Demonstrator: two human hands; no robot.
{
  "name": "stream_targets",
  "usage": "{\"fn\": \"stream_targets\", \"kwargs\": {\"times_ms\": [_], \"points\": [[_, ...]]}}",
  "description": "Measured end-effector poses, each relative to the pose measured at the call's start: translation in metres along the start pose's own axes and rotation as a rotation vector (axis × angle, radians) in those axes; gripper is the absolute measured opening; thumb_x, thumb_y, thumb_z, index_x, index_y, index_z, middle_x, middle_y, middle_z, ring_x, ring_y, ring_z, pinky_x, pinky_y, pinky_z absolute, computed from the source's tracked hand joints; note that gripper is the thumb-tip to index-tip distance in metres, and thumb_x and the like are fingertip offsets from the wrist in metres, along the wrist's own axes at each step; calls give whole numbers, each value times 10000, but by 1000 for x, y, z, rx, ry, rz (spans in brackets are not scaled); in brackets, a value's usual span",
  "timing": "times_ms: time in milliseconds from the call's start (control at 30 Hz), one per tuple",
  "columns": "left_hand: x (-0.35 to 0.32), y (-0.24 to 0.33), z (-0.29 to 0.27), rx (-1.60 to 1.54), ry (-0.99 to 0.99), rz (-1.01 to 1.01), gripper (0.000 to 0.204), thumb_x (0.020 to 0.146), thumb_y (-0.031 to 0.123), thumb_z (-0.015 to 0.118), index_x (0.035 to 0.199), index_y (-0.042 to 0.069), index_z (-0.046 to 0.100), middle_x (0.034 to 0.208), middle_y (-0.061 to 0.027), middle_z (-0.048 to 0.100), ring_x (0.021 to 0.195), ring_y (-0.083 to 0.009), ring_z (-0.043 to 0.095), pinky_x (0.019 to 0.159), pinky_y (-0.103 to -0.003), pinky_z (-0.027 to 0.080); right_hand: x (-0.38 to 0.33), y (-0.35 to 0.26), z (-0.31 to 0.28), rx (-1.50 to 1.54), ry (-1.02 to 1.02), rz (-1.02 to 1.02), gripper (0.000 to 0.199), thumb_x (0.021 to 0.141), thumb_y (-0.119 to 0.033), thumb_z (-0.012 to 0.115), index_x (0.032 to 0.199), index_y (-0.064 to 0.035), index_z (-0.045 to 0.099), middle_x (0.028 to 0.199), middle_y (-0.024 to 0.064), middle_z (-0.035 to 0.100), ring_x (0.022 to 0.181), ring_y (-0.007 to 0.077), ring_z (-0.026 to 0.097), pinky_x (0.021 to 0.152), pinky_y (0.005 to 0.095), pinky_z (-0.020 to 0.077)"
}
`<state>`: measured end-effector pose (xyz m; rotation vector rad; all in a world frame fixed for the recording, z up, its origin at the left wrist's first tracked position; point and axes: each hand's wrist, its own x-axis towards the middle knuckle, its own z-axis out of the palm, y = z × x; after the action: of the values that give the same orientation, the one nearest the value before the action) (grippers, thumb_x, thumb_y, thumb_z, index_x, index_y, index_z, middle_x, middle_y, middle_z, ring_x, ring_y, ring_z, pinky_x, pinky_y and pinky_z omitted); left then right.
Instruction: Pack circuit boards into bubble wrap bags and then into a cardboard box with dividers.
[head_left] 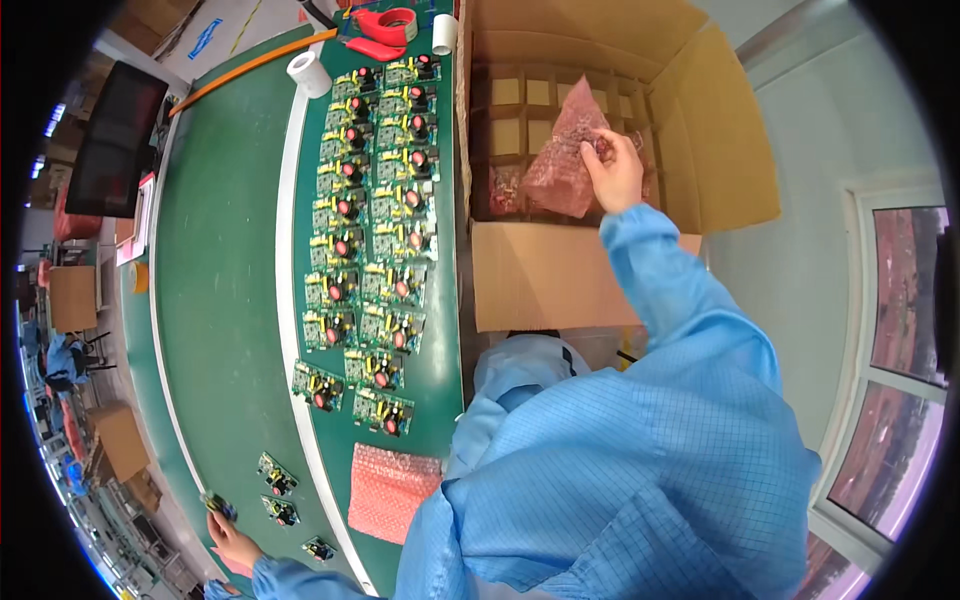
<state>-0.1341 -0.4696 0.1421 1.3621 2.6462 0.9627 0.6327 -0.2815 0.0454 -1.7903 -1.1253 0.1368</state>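
Note:
My right hand [615, 172] pinches a pink bubble-wrap bag [562, 170] over an open cardboard box [580, 265]. The bag hangs tilted above the box's cardboard divider grid [507, 118], and its contents cannot be made out. At the lower left, my left hand [234, 546] is closed on a small circuit board [217, 505] above the green conveyor belt. Beside that hand, a few loose circuit boards [278, 474] lie on the belt. Rows of similar green boards [345, 205] with black, yellow and red parts cover the strip between belt and box.
Flat pink bubble-wrap bags [393, 490] lie at the near end of the green bench. White rolls [309, 75] and a red tape dispenser [385, 28] stand at the far end. A dark monitor [118, 138] is beyond the belt [220, 260]. Windows are at the right.

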Motion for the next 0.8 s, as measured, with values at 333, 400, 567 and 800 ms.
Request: {"fn": "stream_targets", "kwargs": {"times_ms": [333, 400, 567, 800], "points": [[-111, 133, 36, 37, 138, -140, 333, 847, 167, 627, 1099, -7, 497, 821, -40, 554, 737, -109, 506, 636, -235, 412, 98, 212, 179, -683, -746, -70, 167, 688, -116, 594, 791, 2, 650, 823, 257, 620, 798, 389, 615, 728, 466, 498], [-137, 139, 27, 79, 120, -237, 262, 842, 169, 634, 1024, 4, 542, 835, -29, 564, 752, -113, 516, 663, -242, 423, 106, 171, 206, -628, -832, 22, 171, 699, -129, 589, 795, -1, 651, 847, 249, 622, 803, 378, 617, 728, 454, 500], [-130, 176, 80, 65, 35, -274, 289, 842, 159, 635, 1077, 27, 532, 839, -17, 554, 769, -91, 500, 682, -213, 406, 87, 423, 256, -603, -720, 360, 327, 761, -245, 604, 1046, -85, 620, 945, 158, 642, 820, 290, 622, 728, 387, 500], [-187, 214, 51, -152, 147, -250, 509, 834, 18, 593, 1290, 68, 373, 998, -57, 558, 840, -109, 525, 750, -229, 432, 103, 225, 176, -107, -512, -87, 338, 834, -122, 567, 1157, -26, 545, 990, 149, 618, 895, 229, 607, 792, 329, 483]]}}
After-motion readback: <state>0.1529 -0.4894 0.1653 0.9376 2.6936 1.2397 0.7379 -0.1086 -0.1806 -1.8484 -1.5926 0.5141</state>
